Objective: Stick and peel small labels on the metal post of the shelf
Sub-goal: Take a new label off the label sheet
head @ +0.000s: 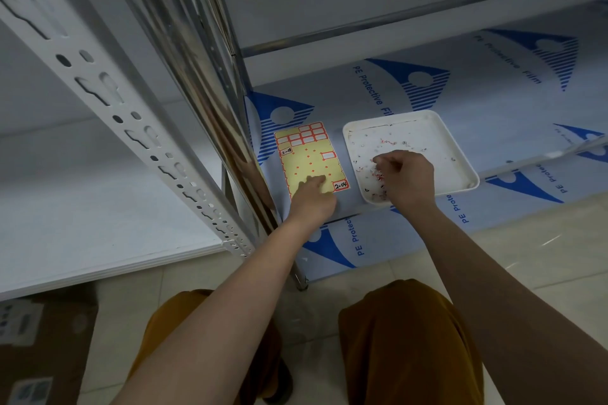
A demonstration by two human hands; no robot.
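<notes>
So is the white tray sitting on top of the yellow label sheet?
No, the white tray lies beside the yellow label sheet, clear of it, to its right.

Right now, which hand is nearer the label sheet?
Left. The left hand rests on the label sheet; the right hand is beside it, over the white tray.

Label sheet [311,159] on shelf [493,115], left of tray [460,154], right of post [210,102].
</notes>
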